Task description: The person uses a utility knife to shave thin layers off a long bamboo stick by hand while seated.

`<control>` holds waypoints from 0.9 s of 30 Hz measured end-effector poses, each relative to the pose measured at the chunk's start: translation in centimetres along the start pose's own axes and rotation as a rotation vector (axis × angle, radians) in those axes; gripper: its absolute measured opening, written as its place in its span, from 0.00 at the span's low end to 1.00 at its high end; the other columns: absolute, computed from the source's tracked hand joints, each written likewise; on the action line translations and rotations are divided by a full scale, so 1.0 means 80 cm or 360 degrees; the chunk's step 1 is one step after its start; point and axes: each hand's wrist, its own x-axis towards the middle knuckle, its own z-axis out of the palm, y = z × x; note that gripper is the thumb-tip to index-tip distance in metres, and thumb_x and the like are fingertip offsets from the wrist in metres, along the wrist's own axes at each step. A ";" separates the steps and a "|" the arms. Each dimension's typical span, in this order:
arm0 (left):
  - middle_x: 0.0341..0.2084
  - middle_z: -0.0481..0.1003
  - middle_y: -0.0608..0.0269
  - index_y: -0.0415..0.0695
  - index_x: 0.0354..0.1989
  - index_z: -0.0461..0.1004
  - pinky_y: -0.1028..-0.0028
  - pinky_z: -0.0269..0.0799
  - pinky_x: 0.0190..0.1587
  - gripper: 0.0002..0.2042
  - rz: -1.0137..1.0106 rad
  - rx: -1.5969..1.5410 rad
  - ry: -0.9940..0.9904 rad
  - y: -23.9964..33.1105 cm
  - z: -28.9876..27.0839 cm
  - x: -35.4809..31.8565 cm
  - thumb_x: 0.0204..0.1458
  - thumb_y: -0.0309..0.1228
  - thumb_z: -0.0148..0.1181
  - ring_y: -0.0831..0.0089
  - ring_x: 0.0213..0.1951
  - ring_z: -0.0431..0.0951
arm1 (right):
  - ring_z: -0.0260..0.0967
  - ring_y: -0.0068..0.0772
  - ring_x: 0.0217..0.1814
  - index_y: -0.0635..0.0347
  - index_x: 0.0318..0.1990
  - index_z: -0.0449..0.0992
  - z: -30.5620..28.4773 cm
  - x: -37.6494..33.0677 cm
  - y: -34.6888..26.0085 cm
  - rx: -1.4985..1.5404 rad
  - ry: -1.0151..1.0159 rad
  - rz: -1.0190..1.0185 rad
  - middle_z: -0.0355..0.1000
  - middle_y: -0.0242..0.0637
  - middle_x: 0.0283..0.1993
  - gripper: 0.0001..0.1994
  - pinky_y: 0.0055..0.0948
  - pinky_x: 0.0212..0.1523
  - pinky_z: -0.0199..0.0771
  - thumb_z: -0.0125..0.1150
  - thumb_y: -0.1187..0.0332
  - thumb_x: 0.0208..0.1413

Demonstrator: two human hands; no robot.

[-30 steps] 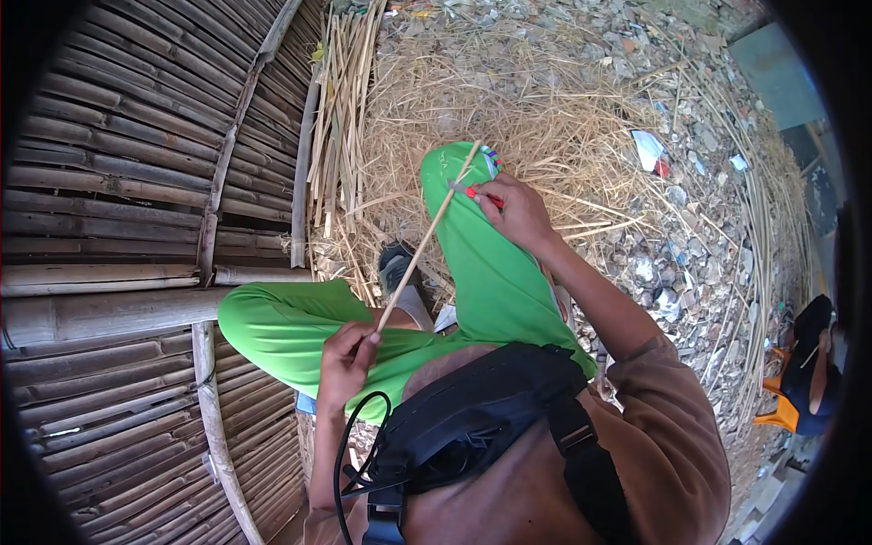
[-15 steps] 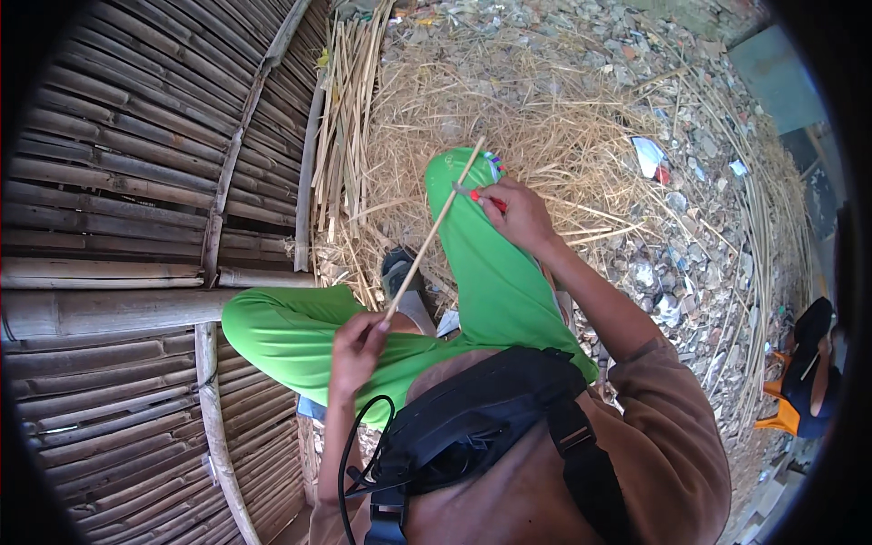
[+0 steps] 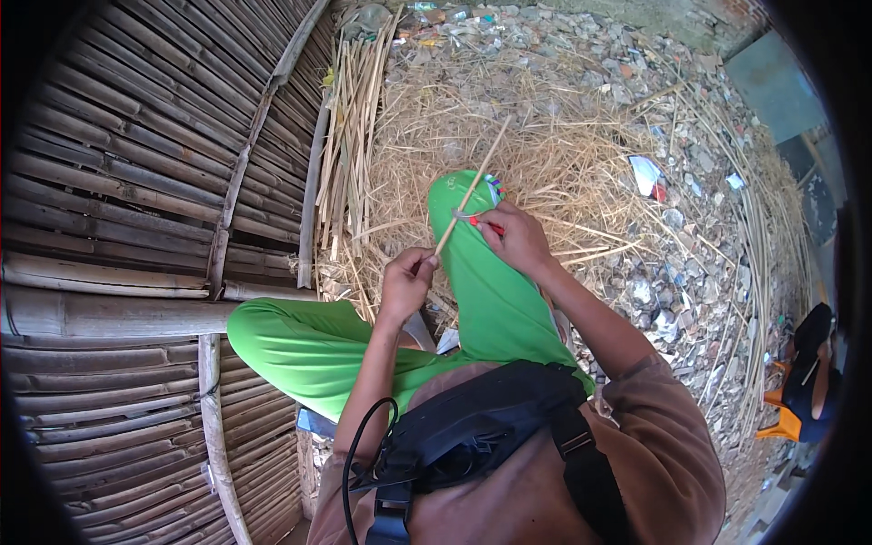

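Note:
My left hand (image 3: pixel 406 282) grips the near end of a thin bamboo stick (image 3: pixel 472 186) that slants up and away over my right knee. My right hand (image 3: pixel 516 238) rests on that knee and is closed on a small knife with a red handle (image 3: pixel 483 224), its blade laid against the stick. I sit with both legs in bright green trousers (image 3: pixel 490 300), the right leg stretched forward, the left bent to the side.
A wall of bamboo slats (image 3: pixel 118 227) fills the left. A bundle of split bamboo strips (image 3: pixel 350 118) leans beside it. Dry straw (image 3: pixel 563 136) and rubble (image 3: pixel 690 227) cover the ground ahead. A person in orange sits at the far right (image 3: pixel 808 381). A black pouch (image 3: pixel 472 436) hangs on my chest.
My left hand has risen from my lap toward the knee, pushing the stick forward, so its far end now pokes well past my right hand.

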 end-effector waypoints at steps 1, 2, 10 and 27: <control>0.25 0.73 0.69 0.35 0.41 0.80 0.79 0.67 0.29 0.04 -0.0008 -0.0007 -0.0016 0.002 -0.005 -0.008 0.61 0.22 0.61 0.84 0.26 0.69 | 0.77 0.46 0.37 0.53 0.40 0.84 0.000 0.001 0.000 -0.0016 -0.0024 0.0001 0.75 0.39 0.34 0.08 0.43 0.39 0.77 0.64 0.63 0.58; 0.25 0.73 0.69 0.35 0.41 0.80 0.79 0.67 0.29 0.05 -0.0016 -0.0015 -0.0030 0.004 -0.008 -0.017 0.61 0.22 0.61 0.84 0.25 0.69 | 0.77 0.46 0.37 0.53 0.40 0.84 0.001 0.000 -0.001 -0.0011 -0.0027 0.0005 0.75 0.39 0.34 0.08 0.43 0.39 0.77 0.64 0.63 0.58; 0.23 0.70 0.73 0.36 0.43 0.80 0.82 0.60 0.25 0.05 0.0083 0.0001 0.0031 0.021 -0.039 -0.090 0.63 0.23 0.60 0.87 0.23 0.65 | 0.76 0.46 0.36 0.53 0.40 0.84 0.002 0.003 0.004 0.0034 -0.0005 -0.0023 0.75 0.39 0.34 0.08 0.43 0.38 0.76 0.64 0.63 0.59; 0.31 0.77 0.64 0.35 0.47 0.80 0.82 0.67 0.26 0.08 -0.0353 -0.0053 0.0012 0.070 -0.174 -0.292 0.61 0.19 0.61 0.82 0.25 0.72 | 0.76 0.45 0.36 0.55 0.42 0.84 -0.002 -0.002 0.001 0.0029 0.0060 0.0039 0.75 0.40 0.36 0.08 0.40 0.38 0.76 0.65 0.64 0.59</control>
